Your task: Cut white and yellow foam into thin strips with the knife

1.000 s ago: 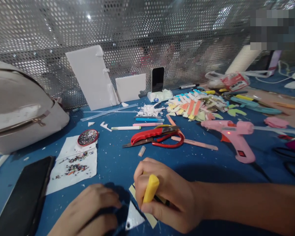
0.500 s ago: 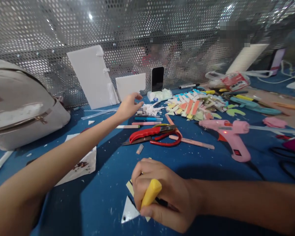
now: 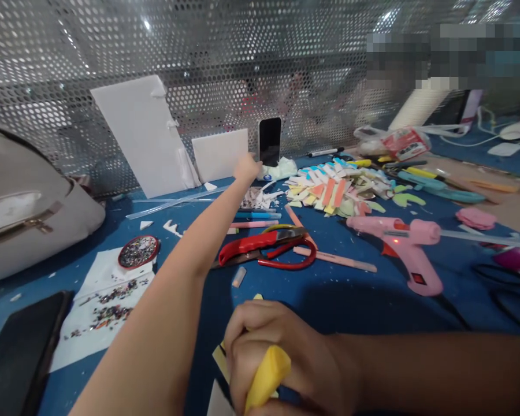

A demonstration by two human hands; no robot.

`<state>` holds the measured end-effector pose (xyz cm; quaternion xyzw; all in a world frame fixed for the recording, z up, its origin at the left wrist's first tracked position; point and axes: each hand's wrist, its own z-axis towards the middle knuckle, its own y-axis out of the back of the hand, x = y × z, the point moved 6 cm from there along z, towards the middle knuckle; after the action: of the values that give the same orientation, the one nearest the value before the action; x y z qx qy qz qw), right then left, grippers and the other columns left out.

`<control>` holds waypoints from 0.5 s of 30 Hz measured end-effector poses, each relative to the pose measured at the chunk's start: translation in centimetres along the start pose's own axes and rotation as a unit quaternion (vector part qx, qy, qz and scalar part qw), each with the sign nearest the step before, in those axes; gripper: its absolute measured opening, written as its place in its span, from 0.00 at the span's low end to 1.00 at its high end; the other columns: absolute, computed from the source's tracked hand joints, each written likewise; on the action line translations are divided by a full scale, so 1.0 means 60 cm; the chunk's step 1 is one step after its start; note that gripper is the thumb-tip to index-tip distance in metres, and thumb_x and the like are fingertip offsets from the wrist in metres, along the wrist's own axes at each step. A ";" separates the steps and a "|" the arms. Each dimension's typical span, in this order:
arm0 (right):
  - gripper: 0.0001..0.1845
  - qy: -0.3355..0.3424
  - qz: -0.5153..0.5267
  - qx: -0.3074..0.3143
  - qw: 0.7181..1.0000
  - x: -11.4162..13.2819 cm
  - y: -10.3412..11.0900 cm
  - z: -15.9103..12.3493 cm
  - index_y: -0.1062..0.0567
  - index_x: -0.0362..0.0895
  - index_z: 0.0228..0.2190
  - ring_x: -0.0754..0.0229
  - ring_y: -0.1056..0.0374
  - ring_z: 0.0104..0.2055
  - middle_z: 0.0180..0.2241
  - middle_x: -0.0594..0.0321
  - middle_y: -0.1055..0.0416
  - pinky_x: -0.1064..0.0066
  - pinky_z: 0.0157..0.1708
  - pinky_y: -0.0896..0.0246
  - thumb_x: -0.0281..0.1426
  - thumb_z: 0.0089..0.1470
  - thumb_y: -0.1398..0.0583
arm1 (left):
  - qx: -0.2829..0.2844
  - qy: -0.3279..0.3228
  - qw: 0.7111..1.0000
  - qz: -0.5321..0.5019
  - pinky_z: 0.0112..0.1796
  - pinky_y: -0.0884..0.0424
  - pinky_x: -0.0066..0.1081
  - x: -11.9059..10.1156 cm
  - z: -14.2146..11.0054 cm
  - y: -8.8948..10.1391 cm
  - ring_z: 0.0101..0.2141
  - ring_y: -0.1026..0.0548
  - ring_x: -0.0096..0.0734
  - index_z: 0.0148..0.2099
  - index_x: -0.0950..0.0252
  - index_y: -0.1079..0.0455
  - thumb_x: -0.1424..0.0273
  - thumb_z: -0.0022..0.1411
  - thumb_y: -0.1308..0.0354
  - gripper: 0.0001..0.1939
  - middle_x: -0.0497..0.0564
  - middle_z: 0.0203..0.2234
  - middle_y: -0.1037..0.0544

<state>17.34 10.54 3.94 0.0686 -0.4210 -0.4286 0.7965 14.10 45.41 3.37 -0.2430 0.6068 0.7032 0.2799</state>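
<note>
My right hand (image 3: pixel 281 352) is closed round a yellow-handled cutter (image 3: pixel 265 378) near the front edge, over a pale yellow paper scrap (image 3: pixel 222 358) and a white foam piece (image 3: pixel 216 401). My left arm stretches far across the blue table, and my left hand (image 3: pixel 247 169) reaches the upright black phone (image 3: pixel 269 141) at the back. Its fingers point away from me and are hidden. Beside that hand lie white foam crumbs (image 3: pixel 260 197) and a small white foam board (image 3: pixel 219 153).
Red scissors and a red cutter (image 3: pixel 268 245) lie mid-table, a pink glue gun (image 3: pixel 405 242) to the right, and a heap of coloured foam strips (image 3: pixel 338 188) behind. Left are a beige bag (image 3: pixel 26 214), a sequin tin (image 3: pixel 137 252), white paper and a dark phone (image 3: pixel 17 358).
My left hand left the foam piece by my right hand and reached back, first to the white crumbs, now to the upright phone. My right hand kept its grip on the cutter.
</note>
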 end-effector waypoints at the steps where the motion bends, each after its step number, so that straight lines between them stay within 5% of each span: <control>1: 0.13 0.000 -0.001 0.004 1.000 -0.001 -0.001 0.000 0.36 0.46 0.31 0.61 0.34 0.34 0.29 0.62 0.26 0.69 0.40 0.37 0.40 0.66 0.49 | -0.007 0.005 1.000 0.001 0.48 0.26 0.45 -0.001 0.001 -0.003 0.49 0.26 0.39 0.57 0.64 0.34 0.61 0.68 0.42 0.19 0.55 0.53 0.28; 8: 0.12 0.028 0.007 -0.017 0.999 0.003 0.008 0.007 0.36 0.45 0.30 0.63 0.33 0.33 0.26 0.65 0.28 0.73 0.34 0.38 0.37 0.65 0.48 | -0.033 0.027 0.999 0.004 0.49 0.26 0.46 -0.009 -0.005 -0.025 0.49 0.26 0.40 0.57 0.64 0.34 0.60 0.68 0.42 0.20 0.56 0.53 0.29; 15: 0.15 -0.018 0.014 -0.023 0.999 0.003 0.012 0.010 0.36 0.45 0.29 0.61 0.35 0.32 0.24 0.63 0.30 0.72 0.34 0.38 0.39 0.66 0.52 | -0.005 0.012 1.000 -0.003 0.48 0.26 0.44 -0.016 0.012 -0.041 0.48 0.26 0.38 0.57 0.63 0.33 0.61 0.68 0.42 0.19 0.55 0.53 0.28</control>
<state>17.38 11.01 4.78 0.0366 -0.4257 -0.4286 0.7960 16.47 46.27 2.35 -0.2550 0.6055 0.7026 0.2733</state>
